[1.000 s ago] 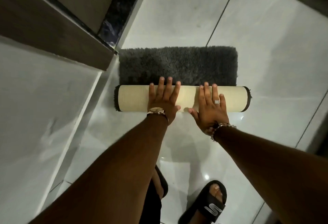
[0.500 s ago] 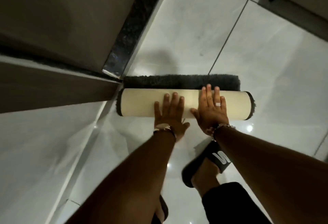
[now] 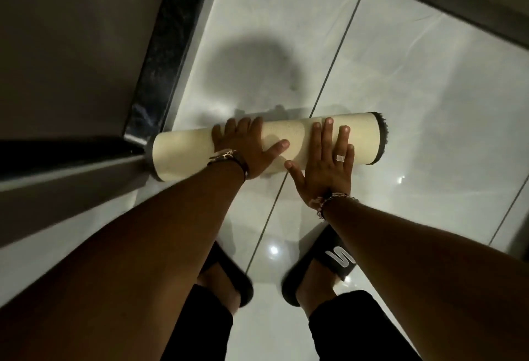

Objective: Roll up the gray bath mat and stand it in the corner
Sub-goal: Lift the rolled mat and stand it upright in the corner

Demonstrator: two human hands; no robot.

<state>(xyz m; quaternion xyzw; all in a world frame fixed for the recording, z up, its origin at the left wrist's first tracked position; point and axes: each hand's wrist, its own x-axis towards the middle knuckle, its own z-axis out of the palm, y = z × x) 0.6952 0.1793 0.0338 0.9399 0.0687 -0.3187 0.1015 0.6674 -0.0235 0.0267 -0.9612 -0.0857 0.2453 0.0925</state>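
The gray bath mat (image 3: 183,153) lies on the floor as one tight roll, cream backing outward, with gray pile showing only at its two ends. The roll is slightly tilted and its left end touches the wall corner. My left hand (image 3: 246,147) lies over the middle of the roll, fingers curled across its far side and thumb on the near side. My right hand (image 3: 326,166) presses flat on the right half with fingers spread, its palm partly on the floor in front.
Glossy white floor tiles (image 3: 415,103) spread ahead and to the right. A dark threshold strip (image 3: 163,45) and a wall (image 3: 71,45) stand at the left. My feet in black sandals (image 3: 340,259) are just behind the roll.
The roll has moved forward over the last flat strip of gray pile, so no flat mat remains. My hands travelled with it and my feet stepped closer.
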